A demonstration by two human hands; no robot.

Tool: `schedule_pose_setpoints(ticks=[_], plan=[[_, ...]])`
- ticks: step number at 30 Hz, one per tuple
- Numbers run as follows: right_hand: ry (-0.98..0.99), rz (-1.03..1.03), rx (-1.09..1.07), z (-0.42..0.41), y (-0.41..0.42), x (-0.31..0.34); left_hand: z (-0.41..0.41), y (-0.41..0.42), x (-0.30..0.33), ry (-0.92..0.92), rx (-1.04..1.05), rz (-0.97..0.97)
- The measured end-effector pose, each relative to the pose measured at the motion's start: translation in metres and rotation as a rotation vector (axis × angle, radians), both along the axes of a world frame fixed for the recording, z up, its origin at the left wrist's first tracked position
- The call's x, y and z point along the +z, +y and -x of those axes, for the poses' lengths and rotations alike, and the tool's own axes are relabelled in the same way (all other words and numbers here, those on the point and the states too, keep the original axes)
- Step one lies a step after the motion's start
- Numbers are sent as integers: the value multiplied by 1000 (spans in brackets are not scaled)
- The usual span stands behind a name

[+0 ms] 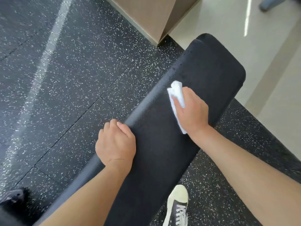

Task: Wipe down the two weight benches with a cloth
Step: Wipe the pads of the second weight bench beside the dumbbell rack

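A black padded weight bench [203, 66] runs diagonally from the lower left to the upper right of the head view. My right hand [193, 111] lies on the pad's middle and holds a folded white cloth [176, 93] pressed against the surface; the cloth sticks out past my fingers and under my wrist. My left hand [115, 142] grips the bench's left edge, fingers curled over the rim. Only one bench is in view.
Black speckled rubber floor [65, 79] lies left of and under the bench. A beige box-like base [151, 15] stands at the top. Pale tiled floor [268, 54] is to the right. My shoe [177, 204] is below the bench, another dark shoe [13, 198] at the lower left.
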State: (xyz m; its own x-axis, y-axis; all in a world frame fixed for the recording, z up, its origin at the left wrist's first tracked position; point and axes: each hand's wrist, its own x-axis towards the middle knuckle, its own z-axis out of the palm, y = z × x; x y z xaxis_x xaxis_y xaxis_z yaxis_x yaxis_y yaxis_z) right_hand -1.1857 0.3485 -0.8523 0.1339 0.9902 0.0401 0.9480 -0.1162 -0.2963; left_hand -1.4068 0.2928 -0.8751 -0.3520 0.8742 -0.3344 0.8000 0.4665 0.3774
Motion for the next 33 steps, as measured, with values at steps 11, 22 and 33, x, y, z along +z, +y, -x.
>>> schedule_pose_setpoints(ticks=[11,22,33], plan=[[45,105,717,100,25,6,2,-1,-4,15,-4,51],[-181,152,511,90,58,-6,46,-36,10,-53,-143,122],[-34,292,843,276,-108,4,185,-191,32,83,48,176]])
